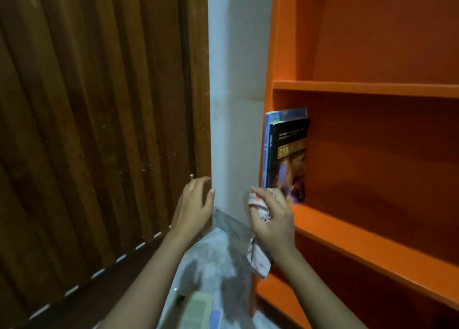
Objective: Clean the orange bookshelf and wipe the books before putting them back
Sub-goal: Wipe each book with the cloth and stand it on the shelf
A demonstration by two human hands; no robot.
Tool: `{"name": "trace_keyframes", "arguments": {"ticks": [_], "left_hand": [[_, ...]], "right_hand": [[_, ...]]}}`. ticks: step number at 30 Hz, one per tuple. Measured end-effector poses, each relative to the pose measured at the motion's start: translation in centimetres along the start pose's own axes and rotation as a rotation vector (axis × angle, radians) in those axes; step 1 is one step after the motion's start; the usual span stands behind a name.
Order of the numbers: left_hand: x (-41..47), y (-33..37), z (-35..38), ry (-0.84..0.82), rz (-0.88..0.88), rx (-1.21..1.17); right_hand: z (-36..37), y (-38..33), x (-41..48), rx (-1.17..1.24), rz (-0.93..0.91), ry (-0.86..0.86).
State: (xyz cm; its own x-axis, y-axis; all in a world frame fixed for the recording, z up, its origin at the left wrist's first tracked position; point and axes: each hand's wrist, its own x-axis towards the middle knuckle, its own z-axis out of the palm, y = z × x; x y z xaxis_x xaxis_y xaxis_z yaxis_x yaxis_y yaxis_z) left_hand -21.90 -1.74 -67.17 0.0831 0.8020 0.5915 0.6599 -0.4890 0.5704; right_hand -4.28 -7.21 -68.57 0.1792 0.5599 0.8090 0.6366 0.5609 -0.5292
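Both forearms bare, reaching forward and up. Left hand [196, 204]: back to camera, fingers loosely spread, holding nothing. Right hand [273, 220]: near the left, about level, fingers curled round a cloth [259, 260].

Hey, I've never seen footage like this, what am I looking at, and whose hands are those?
There is no machine: a person wears one wide-angle camera on the head, looking forward and down at their own bare hands. The right hand grips a crumpled patterned cloth. The left hand is open and holds nothing, close to the corner of the white wall. On the orange bookshelf, two books stand against its left side: a blue book, then a black book.
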Motion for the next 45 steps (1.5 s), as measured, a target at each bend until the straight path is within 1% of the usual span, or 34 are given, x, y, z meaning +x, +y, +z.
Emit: {"name": "trace_keyframes", "arguments": {"ticks": [4, 7, 10, 13, 15, 17, 20, 22, 25, 28, 30, 33, 36, 39, 41, 42, 45], "left_hand": [[-4.7, -6.4, 0.7, -0.104, -0.145, 0.084], [-8.2, -11.3, 1.5, -0.192, -0.268, 0.117], [-11.7, -15.8, 2.4, -0.28, -0.427, 0.129], [-15.0, -20.0, 3.8, -0.368, -0.584, 0.114], [-16.9, -22.4, 5.0, -0.409, -0.671, 0.1], [-18.6, -24.7, 6.3, -0.447, -0.757, 0.075], [-21.0, -27.8, 8.1, -0.551, -0.874, 0.054], [-22.4, -29.6, 9.2, -0.627, -0.971, 0.014], [-24.2, -31.0, 10.3, -0.695, -1.047, -0.054], [-24.8, -30.8, 10.9, -0.751, -1.027, -0.114], [-25.0, -30.6, 11.2, -0.732, -0.991, -0.172], [-25.1, -30.4, 11.1, -0.687, -0.962, -0.155], [-25.1, -30.4, 11.1, -0.702, -0.981, -0.128], [-25.1, -29.9, 10.8, -0.718, -1.018, -0.1], [-25.1, -29.9, 10.5, -0.721, -1.031, -0.069], [-25.2, -29.8, 10.4, -0.73, -1.021, -0.055], [-25.5, -29.7, 10.1, -0.738, -0.998, -0.041]], "right_hand": [[4.7, 0.9, -5.8, -0.079, 0.146, -0.183], [7.9, 3.2, -9.9, -0.117, 0.307, -0.394], [10.6, 6.1, -14.2, -0.133, 0.441, -0.59], [12.7, 8.6, -18.3, -0.126, 0.546, -0.708], [13.9, 10.1, -20.6, -0.113, 0.621, -0.749], [15.0, 11.4, -22.5, -0.075, 0.692, -0.77], [16.8, 13.6, -25.0, -0.067, 0.837, -0.79], [17.9, 15.0, -26.4, -0.063, 0.893, -0.777], [19.6, 16.7, -27.5, -0.056, 1.016, -0.768], [20.9, 17.7, -27.7, -0.042, 1.071, -0.751], [21.3, 17.8, -27.9, -0.048, 1.099, -0.706], [21.5, 17.3, -28.0, -0.021, 1.115, -0.621], [22.1, 16.5, -27.7, 0.048, 1.045, -0.682], [22.6, 16.9, -28.7, 0.006, 1.016, -0.711], [22.8, 18.0, -30.0, -0.022, 1.035, -0.702], [22.6, 17.4, -29.6, -0.034, 1.055, -0.702], [22.1, 16.5, -28.7, -0.024, 1.166, -0.676]]}}
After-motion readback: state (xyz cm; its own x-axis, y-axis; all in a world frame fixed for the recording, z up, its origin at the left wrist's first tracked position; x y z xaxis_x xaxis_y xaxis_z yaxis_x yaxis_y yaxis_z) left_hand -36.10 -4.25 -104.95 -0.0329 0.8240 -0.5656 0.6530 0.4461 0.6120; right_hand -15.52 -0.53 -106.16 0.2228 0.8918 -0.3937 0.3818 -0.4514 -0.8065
